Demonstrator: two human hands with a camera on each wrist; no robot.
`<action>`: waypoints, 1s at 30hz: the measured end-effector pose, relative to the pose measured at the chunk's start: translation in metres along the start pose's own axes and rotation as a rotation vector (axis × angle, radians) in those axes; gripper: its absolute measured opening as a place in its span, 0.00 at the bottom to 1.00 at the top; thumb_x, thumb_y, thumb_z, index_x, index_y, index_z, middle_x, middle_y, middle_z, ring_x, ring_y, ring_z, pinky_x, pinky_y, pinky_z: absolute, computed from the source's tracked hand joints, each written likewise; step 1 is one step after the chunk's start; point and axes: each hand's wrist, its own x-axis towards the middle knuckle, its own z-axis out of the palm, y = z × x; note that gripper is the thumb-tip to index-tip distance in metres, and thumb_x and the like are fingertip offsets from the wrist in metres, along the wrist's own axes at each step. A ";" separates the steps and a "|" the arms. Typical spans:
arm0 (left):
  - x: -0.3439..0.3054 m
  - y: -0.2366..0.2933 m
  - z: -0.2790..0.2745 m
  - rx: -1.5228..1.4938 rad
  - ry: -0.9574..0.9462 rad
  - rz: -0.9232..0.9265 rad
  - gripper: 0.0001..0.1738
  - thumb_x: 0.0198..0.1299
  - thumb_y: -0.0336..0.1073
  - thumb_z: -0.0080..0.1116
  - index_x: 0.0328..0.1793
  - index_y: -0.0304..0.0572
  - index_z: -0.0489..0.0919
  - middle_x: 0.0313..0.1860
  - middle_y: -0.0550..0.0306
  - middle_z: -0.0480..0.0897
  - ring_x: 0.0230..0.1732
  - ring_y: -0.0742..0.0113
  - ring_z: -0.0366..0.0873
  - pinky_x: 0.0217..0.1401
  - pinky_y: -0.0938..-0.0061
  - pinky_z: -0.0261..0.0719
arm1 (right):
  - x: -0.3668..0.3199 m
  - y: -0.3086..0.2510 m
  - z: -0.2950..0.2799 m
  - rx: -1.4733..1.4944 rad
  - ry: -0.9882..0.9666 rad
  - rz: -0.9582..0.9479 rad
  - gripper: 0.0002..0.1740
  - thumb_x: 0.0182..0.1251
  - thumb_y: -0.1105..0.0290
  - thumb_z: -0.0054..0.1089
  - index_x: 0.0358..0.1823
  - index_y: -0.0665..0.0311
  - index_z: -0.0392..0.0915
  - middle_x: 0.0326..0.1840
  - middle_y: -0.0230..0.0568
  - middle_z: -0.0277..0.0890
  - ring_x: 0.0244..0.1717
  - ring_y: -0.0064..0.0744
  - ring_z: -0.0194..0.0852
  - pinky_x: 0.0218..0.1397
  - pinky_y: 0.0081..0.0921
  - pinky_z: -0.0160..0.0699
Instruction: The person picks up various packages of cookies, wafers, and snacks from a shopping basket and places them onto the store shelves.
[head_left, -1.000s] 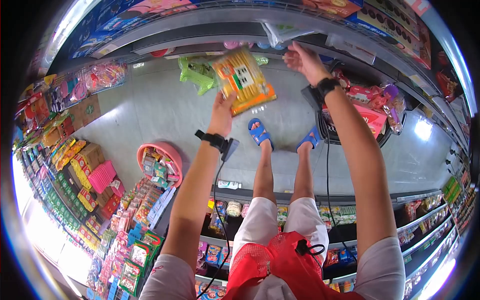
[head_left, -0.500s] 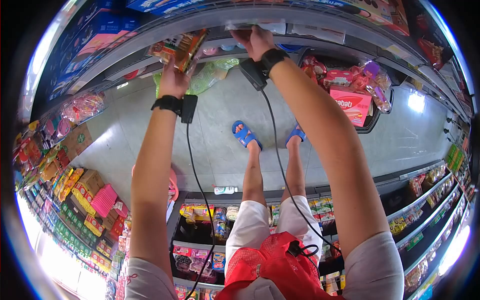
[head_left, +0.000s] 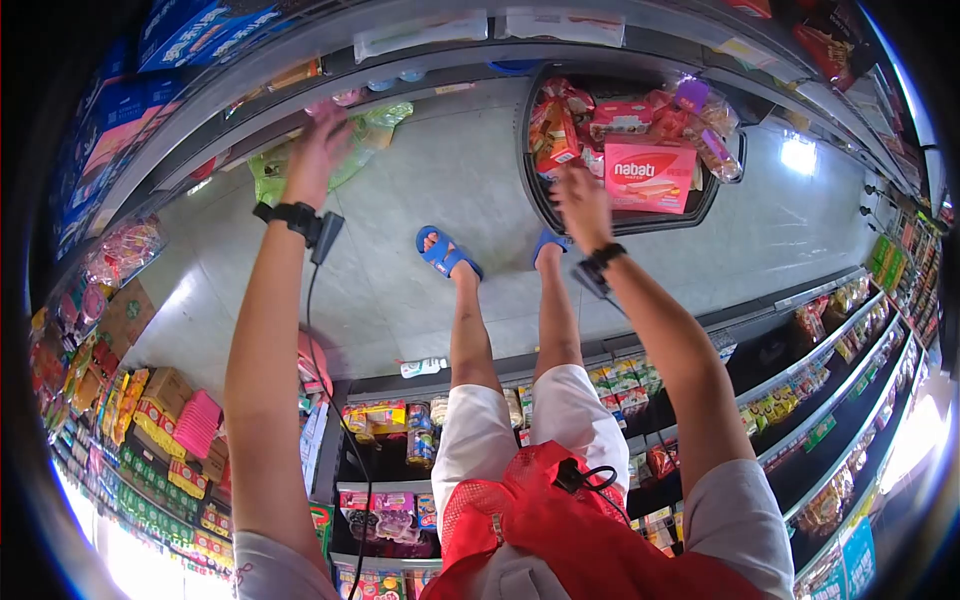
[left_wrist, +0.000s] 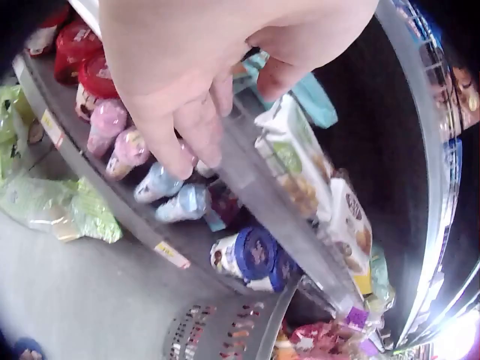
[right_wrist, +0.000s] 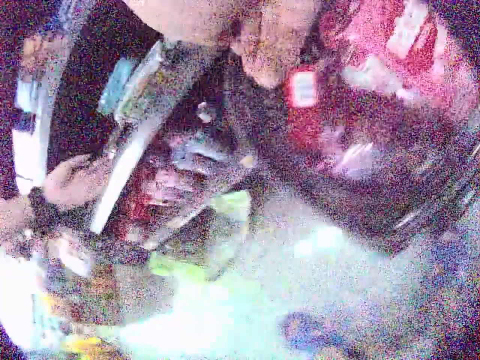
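My left hand (head_left: 318, 158) is held above the green plastic bag (head_left: 268, 172) on the floor, beside the lower shelf, with nothing in it. In the left wrist view its loosely bent fingers hang over pink- and blue-capped bottles (left_wrist: 159, 182) on the shelf; no touch can be made out. At the near left edge of the dark basket (head_left: 536, 190) is my right hand (head_left: 583, 203), empty, fingers spread, left of the pink nabati box (head_left: 650, 175). The right wrist view is heavily blurred.
Red packages (head_left: 553, 133) and a purple-topped bag (head_left: 691, 95) lie in the basket. White packs (head_left: 420, 35) sit on the shelf ahead. A white bottle (head_left: 424, 367) lies on the floor near the stocked shelves behind my legs, and blue sandals (head_left: 449, 252) are on my feet.
The yellow package has left my left hand. My right hand has moved from the shelf down and right to the basket. The view has shifted right, bringing the whole basket in.
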 end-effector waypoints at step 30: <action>-0.119 -0.164 0.307 0.157 -0.185 -0.075 0.28 0.67 0.30 0.61 0.70 0.36 0.65 0.63 0.45 0.79 0.66 0.64 0.74 0.67 0.71 0.72 | 0.121 0.035 -0.153 -1.361 -0.262 -0.294 0.38 0.51 0.55 0.76 0.62 0.60 0.71 0.64 0.42 0.72 0.69 0.42 0.67 0.71 0.51 0.63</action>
